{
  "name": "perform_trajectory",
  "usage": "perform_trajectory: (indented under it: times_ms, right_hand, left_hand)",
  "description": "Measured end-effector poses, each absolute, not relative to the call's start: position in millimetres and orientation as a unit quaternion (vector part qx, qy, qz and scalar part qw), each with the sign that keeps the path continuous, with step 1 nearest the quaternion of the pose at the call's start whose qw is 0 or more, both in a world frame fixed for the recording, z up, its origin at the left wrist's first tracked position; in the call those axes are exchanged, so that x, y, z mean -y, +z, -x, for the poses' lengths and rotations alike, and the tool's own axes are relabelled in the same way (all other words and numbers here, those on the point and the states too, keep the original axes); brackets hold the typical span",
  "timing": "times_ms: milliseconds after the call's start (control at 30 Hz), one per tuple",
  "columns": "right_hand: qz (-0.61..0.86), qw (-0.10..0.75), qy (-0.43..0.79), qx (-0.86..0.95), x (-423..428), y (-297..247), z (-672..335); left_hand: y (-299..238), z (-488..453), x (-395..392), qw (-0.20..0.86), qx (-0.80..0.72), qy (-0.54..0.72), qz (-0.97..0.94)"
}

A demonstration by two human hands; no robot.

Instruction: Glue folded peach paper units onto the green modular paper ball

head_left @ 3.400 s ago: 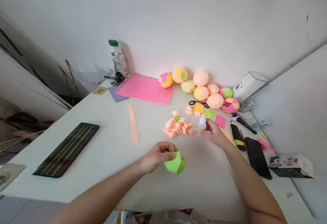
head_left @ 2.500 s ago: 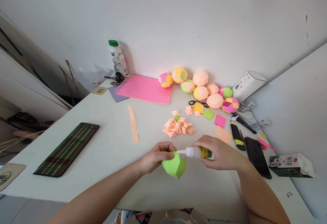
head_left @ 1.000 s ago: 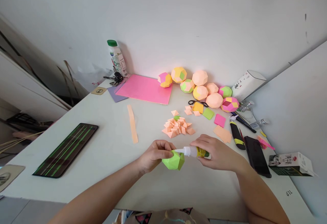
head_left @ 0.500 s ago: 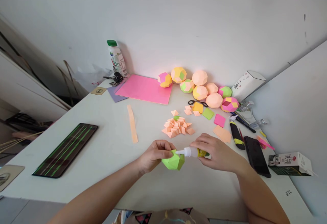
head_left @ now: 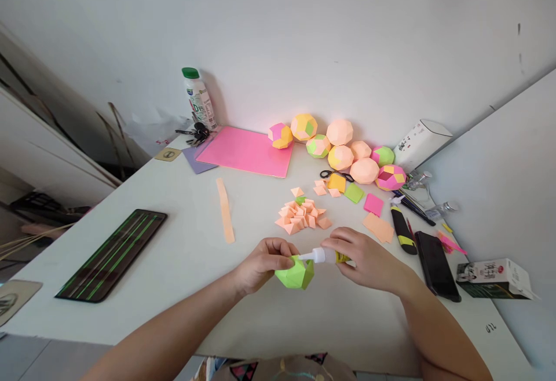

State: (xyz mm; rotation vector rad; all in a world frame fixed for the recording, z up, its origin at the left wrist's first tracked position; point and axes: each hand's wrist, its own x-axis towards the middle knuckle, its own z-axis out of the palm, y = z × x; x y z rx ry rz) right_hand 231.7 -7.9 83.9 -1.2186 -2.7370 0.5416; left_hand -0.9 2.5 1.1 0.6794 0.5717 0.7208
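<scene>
My left hand [head_left: 267, 262] pinches a partly built green faceted paper ball [head_left: 296, 275] by its upper left edge, above the front of the table. An opening shows at the ball's top right. Wrapped in the fingers of my right hand [head_left: 362, 256] is a small glue bottle [head_left: 328, 255] with a white cap and yellow label, lying nearly level. Its thin nozzle points left and meets the ball's upper rim; whether it touches I cannot tell. Just beyond my hands lies a heap of folded peach paper pieces [head_left: 299, 217], a green one among them.
Finished paper balls [head_left: 339, 132] cluster by the wall, near scissors [head_left: 336, 175] and coloured paper squares [head_left: 354, 193]. A pink sheet [head_left: 247, 152] and a bottle [head_left: 200, 100] stand back left. Rightward lie a cutter [head_left: 403, 230], a phone [head_left: 436, 265] and a carton [head_left: 494, 278]; a dark striped panel [head_left: 113, 255] lies left.
The glue bottle has shifted very slightly left, along the ball's rim, with my right hand. My left hand keeps the green ball in the same place.
</scene>
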Motion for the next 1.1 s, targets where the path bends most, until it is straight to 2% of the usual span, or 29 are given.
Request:
perform_trajectory:
  times_ms: [400, 800, 1100]
  right_hand:
    - [0.382, 0.053, 0.212, 0.898, 6.7, 88.6, -239.1]
    - [0.389, 0.051, 0.197, 0.898, 5.7, 80.9, -231.5]
    - [0.390, 0.081, 0.182, 0.899, 5.1, 80.9, -235.4]
  left_hand:
    - [-2.3, 2.1, -2.3, 0.840, -0.273, 0.342, -0.321]
    - [-2.8, 1.5, -1.6, 0.847, -0.252, 0.331, -0.331]
    - [-3.9, 1.8, -2.0, 0.849, -0.248, 0.329, -0.332]
